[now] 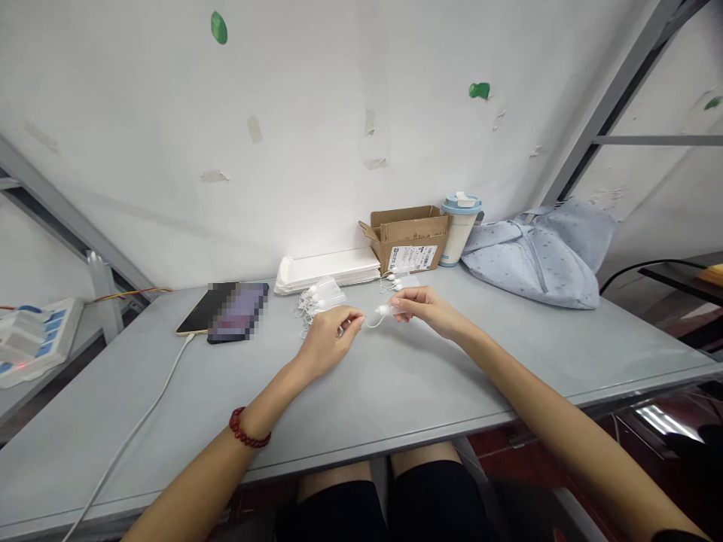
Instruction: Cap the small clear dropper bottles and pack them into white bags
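My right hand (421, 309) pinches a small clear plastic piece with a white cap (385, 309), held just above the grey table. From its cap a thin white string (375, 324) curves over to the closed fingertips of my left hand (332, 335), which pinch its end. Beside and behind my left hand lies a heap of similar clear pieces with white caps and string loops (324, 292). A few more such pieces (404, 280) lie behind my right hand, partly hidden by it.
Along the wall stand a stack of flat white packs (330, 269), an open cardboard box (410, 239), a lidded cup (459, 233) and a pale blue cloth bag (536, 260). Two phones (237, 312) lie at left; a white cable (150, 418) runs toward the table's front edge.
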A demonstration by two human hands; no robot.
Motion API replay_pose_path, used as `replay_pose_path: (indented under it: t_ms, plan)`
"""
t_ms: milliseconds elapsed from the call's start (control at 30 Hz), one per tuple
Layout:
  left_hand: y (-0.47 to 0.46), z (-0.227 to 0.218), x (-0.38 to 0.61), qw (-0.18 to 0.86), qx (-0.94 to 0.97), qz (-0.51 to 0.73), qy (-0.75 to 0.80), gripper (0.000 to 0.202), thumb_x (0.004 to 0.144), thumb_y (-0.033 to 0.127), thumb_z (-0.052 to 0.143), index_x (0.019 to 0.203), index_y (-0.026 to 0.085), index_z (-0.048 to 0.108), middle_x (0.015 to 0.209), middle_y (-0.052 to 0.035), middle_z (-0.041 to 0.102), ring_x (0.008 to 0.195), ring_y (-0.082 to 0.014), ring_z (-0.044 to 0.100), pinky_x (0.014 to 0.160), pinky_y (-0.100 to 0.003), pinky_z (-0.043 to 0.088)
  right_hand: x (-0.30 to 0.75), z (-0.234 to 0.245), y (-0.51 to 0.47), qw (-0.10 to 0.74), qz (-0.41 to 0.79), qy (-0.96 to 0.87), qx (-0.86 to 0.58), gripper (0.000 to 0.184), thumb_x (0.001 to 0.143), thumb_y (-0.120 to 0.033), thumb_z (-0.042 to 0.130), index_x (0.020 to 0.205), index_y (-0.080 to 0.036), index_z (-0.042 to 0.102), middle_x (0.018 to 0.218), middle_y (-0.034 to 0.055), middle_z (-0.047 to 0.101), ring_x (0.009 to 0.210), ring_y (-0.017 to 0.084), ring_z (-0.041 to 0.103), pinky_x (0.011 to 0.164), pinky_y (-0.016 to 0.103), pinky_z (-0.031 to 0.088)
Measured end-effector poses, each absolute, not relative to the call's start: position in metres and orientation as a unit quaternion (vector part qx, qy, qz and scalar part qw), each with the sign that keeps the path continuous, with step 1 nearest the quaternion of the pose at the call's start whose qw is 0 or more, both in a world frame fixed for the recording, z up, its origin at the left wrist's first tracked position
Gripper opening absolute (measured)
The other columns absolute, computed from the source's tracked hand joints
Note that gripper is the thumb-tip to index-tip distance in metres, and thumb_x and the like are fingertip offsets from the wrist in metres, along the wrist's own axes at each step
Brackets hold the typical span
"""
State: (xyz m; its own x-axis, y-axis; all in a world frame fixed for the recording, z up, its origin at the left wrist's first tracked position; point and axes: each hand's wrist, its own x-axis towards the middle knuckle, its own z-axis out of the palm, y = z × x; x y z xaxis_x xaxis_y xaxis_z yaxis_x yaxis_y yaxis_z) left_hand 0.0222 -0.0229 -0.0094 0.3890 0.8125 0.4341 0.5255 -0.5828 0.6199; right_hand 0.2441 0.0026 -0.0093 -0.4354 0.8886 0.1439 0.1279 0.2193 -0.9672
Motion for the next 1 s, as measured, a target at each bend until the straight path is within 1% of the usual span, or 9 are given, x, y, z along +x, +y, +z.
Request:
replay_pose_path:
  t_ms: [100, 400, 633, 1000]
  plan:
    - [-0.0239, -0.0086, 0.0233, 0.222, 0.798, 0.372, 0.419, 0.018, 0.085, 0.026, 0.049, 0.079, 0.017, 0.063, 0.069, -0.0007, 0.064, 0.058, -0.0107, 0.052, 0.054, -0.022, 0.039, 0.2458, -0.0079, 0.0025, 0.392, 0.508, -0.675, -0.365, 0.028, 0.08, -0.043, 0.058, 0.075, -0.015, 0.064, 0.066, 0.0015, 0.058, 0.062, 0.011, 0.046, 0.063, 0.026, 0.038]
    - [-0.0245, -0.008, 0.0237, 0.273, 0.773, 0.388, 0.422, 0.018, 0.085, 0.028, 0.05, 0.081, 0.016, 0.064, 0.067, 0.0002, 0.062, 0.053, -0.0092, 0.051, 0.052, -0.022, 0.039, 0.2425, -0.0055, -0.0003, 0.381, 0.517, -0.676, -0.361, 0.028, 0.08, -0.042, 0.06, 0.076, -0.015, 0.065, 0.065, 0.0016, 0.058, 0.062, 0.011, 0.047, 0.062, 0.026, 0.037]
    - [-0.0247, -0.0085, 0.0239, 0.282, 0.772, 0.39, 0.415, 0.018, 0.084, 0.029, 0.051, 0.082, 0.016, 0.064, 0.069, -0.0002, 0.063, 0.053, -0.0092, 0.052, 0.052, -0.022, 0.04, 0.2424, -0.0061, -0.0008, 0.382, 0.52, -0.675, -0.359, 0.028, 0.08, -0.042, 0.06, 0.076, -0.015, 0.065, 0.066, 0.0017, 0.059, 0.061, 0.011, 0.047, 0.062, 0.026, 0.037]
    - [-0.0254, -0.0077, 0.0244, 0.286, 0.77, 0.382, 0.423, 0.02, 0.085, 0.03, 0.051, 0.081, 0.016, 0.065, 0.07, -0.0005, 0.063, 0.055, -0.0093, 0.051, 0.054, -0.022, 0.04, 0.2432, -0.0062, 0.0002, 0.388, 0.523, -0.672, -0.353, 0.026, 0.081, -0.039, 0.059, 0.074, -0.014, 0.064, 0.065, 0.0009, 0.058, 0.06, 0.01, 0.046, 0.062, 0.026, 0.036]
